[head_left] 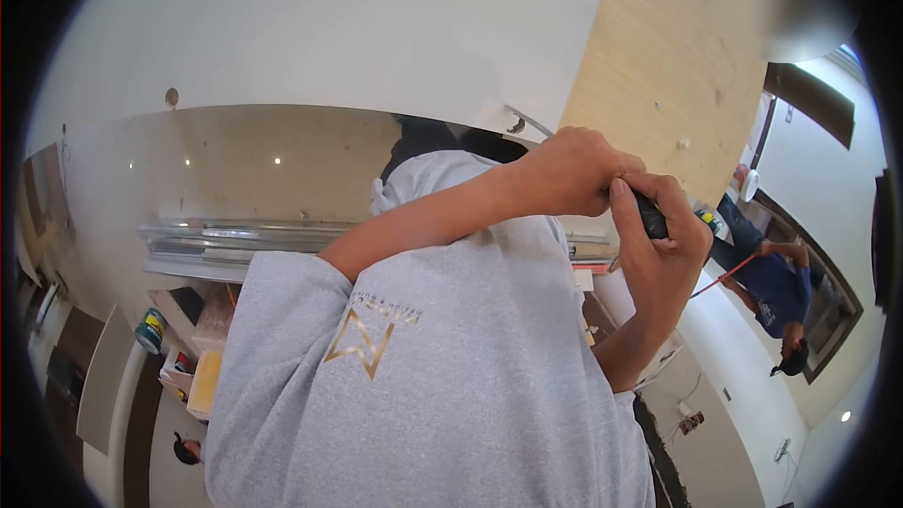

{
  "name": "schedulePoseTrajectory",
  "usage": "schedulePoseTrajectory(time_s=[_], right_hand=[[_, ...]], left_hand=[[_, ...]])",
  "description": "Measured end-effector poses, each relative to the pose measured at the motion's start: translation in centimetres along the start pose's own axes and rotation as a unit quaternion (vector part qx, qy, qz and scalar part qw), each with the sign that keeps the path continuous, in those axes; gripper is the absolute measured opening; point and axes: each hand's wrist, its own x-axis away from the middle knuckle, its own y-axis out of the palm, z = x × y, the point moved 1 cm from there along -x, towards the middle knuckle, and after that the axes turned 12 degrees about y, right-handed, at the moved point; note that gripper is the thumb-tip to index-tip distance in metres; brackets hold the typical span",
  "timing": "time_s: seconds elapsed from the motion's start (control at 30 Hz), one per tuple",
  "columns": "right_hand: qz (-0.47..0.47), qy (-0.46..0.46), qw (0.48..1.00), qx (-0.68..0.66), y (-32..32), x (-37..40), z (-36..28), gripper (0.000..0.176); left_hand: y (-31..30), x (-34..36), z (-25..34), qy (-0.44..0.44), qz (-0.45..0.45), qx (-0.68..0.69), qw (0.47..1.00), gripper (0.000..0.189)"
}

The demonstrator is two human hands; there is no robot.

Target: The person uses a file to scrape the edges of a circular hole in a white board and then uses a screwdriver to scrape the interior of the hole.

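Note:
Both hands are closed around one tool with a black handle (649, 216) and a narrow metal blade or shaft (534, 122). My left hand (572, 171) crosses in front of my body, wrapped as a fist over the tool between blade and handle. My right hand (670, 230) grips the black handle end, its thumb pressed along it. The metal end points up and left, right by a small ragged dark hole (515, 125) in a white panel (357, 28). The middle of the tool is hidden under my left hand.
A bare plywood sheet (668, 75) adjoins the white panel on the right. Metal profiles (245, 243) lie behind me at left. A person in a dark blue shirt (776, 287) holds a red stick at right. Another person's head (187, 450) shows at lower left, near a paint can (150, 331).

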Motion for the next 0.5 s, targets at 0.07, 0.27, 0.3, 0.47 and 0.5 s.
schedulePoseTrajectory(time_s=[0.07, 0.27, 0.3, 0.47, 0.5], right_hand=[[0.018, -0.027, 0.999, 0.021, 0.0, 0.2, -0.1, 0.011], [0.012, -0.015, 0.999, 0.03, -0.6, 0.4, -0.3, 0.009], [0.007, -0.012, 1.0, 0.026, -0.4, 0.2, -0.3, 0.009], [0.001, -0.022, 1.0, 0.021, 0.5, -0.2, -0.3, 0.009], [-0.001, -0.021, 1.0, 0.021, 0.5, -0.1, -0.3, 0.009]], left_hand=[[0.2, 0.0, -0.1, 0.028, 0.018, 0.027, 0.999, 0.019], [1.1, -0.1, 0.0, 0.047, 0.022, 0.045, 0.998, 0.025], [0.9, -0.2, -0.3, 0.04, 0.017, 0.039, 0.998, 0.025], [0.8, 0.2, -1.2, 0.044, 0.014, 0.038, 0.998, 0.025], [0.7, 0.3, -1.1, 0.042, 0.02, 0.04, 0.998, 0.024]])
